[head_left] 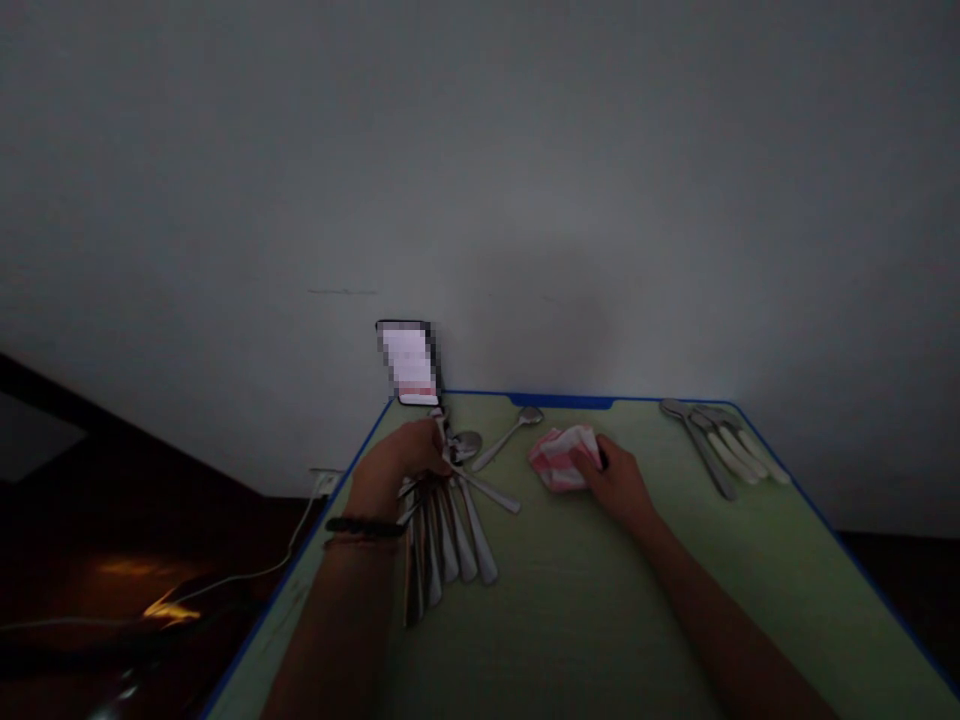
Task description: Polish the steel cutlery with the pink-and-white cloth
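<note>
My left hand (401,455) is closed over the bowl ends of a bunch of metal spoons (448,535) fanned out on the green table (600,600), their handles pointing toward me. My right hand (619,480) rests on a crumpled pink and white cloth (561,455) and grips its right edge. One lone spoon (510,432) lies between the bunch and the cloth, its bowl toward the wall.
Several pieces of cutlery with white handles (724,440) lie at the far right of the table. A lit phone (409,362) leans against the grey wall at the table's far left corner. A white cable (247,575) runs off to the left over a dark floor.
</note>
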The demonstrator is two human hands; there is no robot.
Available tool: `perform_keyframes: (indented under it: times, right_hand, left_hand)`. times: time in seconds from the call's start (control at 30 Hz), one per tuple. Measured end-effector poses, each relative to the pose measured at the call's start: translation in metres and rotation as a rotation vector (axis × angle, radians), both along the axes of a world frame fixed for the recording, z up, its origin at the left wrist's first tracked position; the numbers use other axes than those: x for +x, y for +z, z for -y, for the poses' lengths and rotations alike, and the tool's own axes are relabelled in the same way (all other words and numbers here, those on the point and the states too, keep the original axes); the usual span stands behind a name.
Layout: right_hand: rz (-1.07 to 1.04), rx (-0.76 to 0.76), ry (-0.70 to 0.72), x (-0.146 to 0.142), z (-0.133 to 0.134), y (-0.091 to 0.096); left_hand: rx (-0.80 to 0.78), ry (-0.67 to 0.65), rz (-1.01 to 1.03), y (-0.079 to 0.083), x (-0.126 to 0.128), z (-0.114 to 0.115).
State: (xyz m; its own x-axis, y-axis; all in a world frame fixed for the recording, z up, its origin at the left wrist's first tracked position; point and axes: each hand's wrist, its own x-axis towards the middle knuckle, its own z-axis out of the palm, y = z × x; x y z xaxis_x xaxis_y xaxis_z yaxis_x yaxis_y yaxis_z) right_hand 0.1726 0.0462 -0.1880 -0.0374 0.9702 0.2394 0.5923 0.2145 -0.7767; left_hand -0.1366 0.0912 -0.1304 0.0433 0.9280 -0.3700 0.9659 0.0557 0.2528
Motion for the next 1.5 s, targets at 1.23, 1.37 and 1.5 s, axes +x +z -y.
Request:
perform_keyframes:
  times: [1.23, 1.37, 1.5]
  right_hand:
    - [-0.036, -0.005, 0.054, 0.004, 0.002, 0.004]
    - [-0.04, -0.01, 0.087, 0.005, 0.003, 0.003]
    - [-0.013, -0.009, 0.108, 0.005, 0.003, 0.002]
  left_hand:
    - [0.327, -0.097, 0.907, 0.023, 0.053, 0.005]
    - [0.373, -0.093, 0.796, -0.002, 0.083, -0.004]
    - [0.391, -0.133, 0.678, -0.021, 0.094, -0.007]
